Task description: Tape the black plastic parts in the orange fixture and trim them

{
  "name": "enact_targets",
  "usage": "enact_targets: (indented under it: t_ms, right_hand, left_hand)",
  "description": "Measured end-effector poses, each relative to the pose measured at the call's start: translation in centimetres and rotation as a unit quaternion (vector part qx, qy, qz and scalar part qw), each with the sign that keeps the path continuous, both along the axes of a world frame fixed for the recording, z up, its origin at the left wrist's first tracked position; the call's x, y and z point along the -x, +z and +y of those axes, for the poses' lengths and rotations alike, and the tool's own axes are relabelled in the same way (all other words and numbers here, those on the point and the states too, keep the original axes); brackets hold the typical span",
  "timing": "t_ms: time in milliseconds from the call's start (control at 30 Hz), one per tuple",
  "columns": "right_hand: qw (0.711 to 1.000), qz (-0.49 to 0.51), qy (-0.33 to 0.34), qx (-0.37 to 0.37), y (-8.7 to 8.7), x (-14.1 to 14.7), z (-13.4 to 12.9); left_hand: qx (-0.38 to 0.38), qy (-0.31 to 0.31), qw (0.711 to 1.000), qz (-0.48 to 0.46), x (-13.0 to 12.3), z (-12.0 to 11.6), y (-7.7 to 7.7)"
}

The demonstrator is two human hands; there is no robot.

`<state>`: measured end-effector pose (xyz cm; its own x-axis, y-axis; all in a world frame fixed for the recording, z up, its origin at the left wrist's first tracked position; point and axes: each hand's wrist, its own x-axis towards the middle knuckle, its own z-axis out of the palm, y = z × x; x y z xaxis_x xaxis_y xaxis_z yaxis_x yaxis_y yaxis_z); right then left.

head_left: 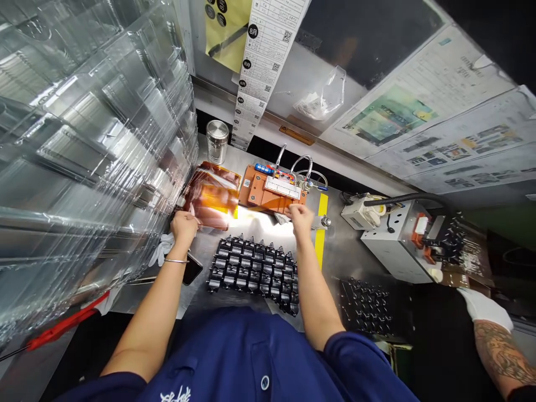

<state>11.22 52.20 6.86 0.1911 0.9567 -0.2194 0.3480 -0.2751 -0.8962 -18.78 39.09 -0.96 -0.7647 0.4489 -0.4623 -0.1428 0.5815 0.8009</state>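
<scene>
My left hand (184,228) is closed at the lower left corner of a stack of glossy amber film sheets (213,198), with its fingers pinched on the sheet's edge. My right hand (300,218) is at the front right edge of an orange fixture (259,192); its fingers are curled together, and anything between them is too small or hidden to make out. A white perforated strip (282,188) lies across the fixture, with hoses and a blue part behind it. In front of both hands, rows of black moulded parts (253,271) lie on the metal bench.
Tall stacks of clear plastic trays (104,123) crowd the left. A metal-lidded jar (217,142) stands behind the sheets. A phone (192,269) and white gloves (161,249) lie by my left wrist. On the right are a grey machine (396,245), more black parts (366,307) and a co-worker's gloved hand (486,310).
</scene>
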Motion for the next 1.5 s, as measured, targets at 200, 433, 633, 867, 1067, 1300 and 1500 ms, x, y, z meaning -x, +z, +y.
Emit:
enact_targets:
  t_ms: [200, 433, 633, 867, 1067, 1300, 1500]
  right_hand:
    - [0.993, -0.07, -0.002, -0.095, 2.8, -6.9, -3.6]
    - [0.948, -0.22, 0.162, -0.165, 3.7, -10.5, -5.5]
    - [0.876, -0.315, 0.333, -0.152, 3.2, -12.5, -5.0]
    - [0.808, -0.345, 0.453, -0.151, 4.2, -12.8, -3.7]
    - [0.834, -0.284, 0.433, -0.19, 2.6, -14.0, -1.7]
    - [0.949, -0.068, 0.27, -0.148, -0.2, -14.4, 2.3]
    - [0.989, 0.138, -0.048, -0.014, -4.6, -13.1, 4.0]
  left_hand:
    - [0.057, -0.14, 0.963, 0.222, -1.8, -1.0, 2.5]
    - [0.17, -0.445, 0.779, 0.408, -4.4, -1.0, 2.4]
    - [-0.026, -0.538, 0.715, 0.446, -13.8, 10.3, 4.9]
    - [-0.074, -0.739, 0.532, 0.406, -35.4, 29.0, 6.2]
    - [-0.075, -0.79, 0.517, 0.321, -37.6, 31.9, 3.6]
    - [-0.085, -0.819, 0.549, 0.143, -29.5, 26.7, 6.3]
    - [-0.012, -0.676, 0.711, -0.195, -16.9, 21.8, 5.8]
